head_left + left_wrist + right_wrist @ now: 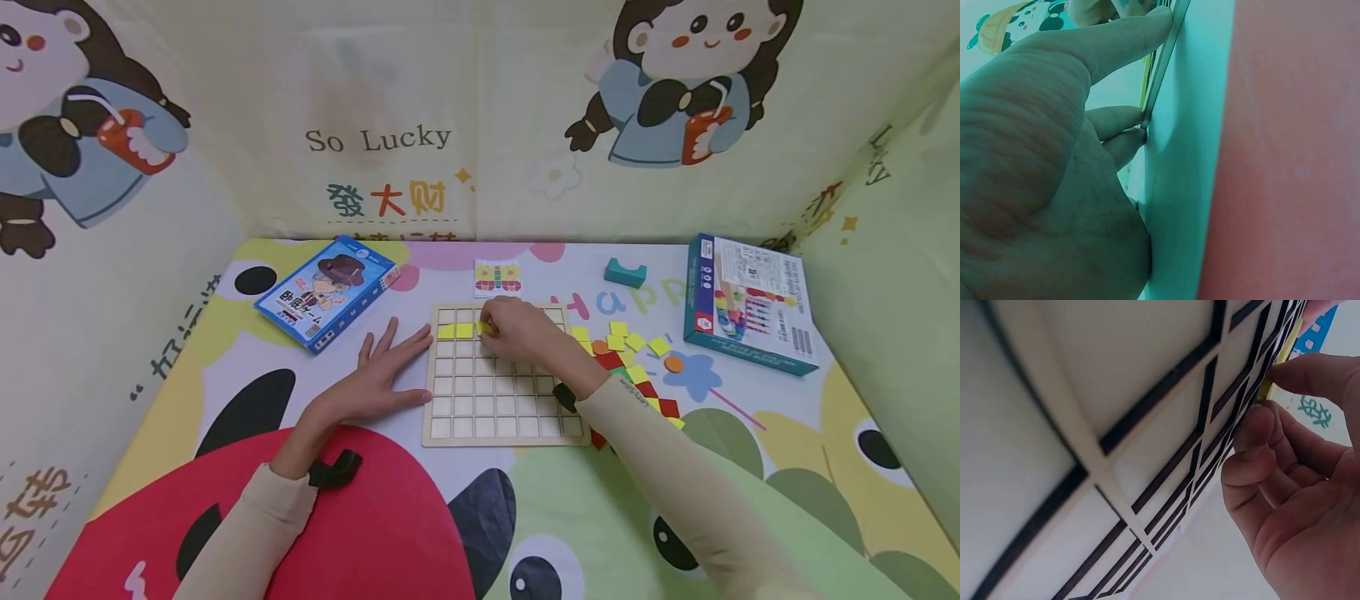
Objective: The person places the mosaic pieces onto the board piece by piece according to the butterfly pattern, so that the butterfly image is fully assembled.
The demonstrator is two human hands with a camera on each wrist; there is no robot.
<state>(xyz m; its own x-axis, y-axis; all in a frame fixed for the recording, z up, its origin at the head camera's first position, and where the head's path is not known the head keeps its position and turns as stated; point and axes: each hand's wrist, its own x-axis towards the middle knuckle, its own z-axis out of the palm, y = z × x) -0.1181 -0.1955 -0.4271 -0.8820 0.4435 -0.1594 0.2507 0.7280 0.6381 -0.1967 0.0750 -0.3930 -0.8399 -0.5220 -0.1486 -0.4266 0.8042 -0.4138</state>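
A wooden grid board [480, 417] with square cells lies on the table. My right hand [525, 332] is over its upper part, pinching a yellow square tile [1266, 390] between thumb and fingers at a cell in the second row. Just left of that tile, two yellow tiles [455, 331] sit in neighbouring cells of the same row. Fingers spread, my left hand [371, 385] rests beside the board, its fingertips and thumb at the left edge. Behind the board lies a small card [497, 278] with a butterfly pattern of coloured squares.
Loose yellow tiles [635, 342], red tiles [645, 389] and orange round pieces [673, 364] are scattered right of the board, partly hidden by the right forearm. A blue box [327, 293] lies back left, a teal block [626, 273] behind, a larger box [752, 304] back right.
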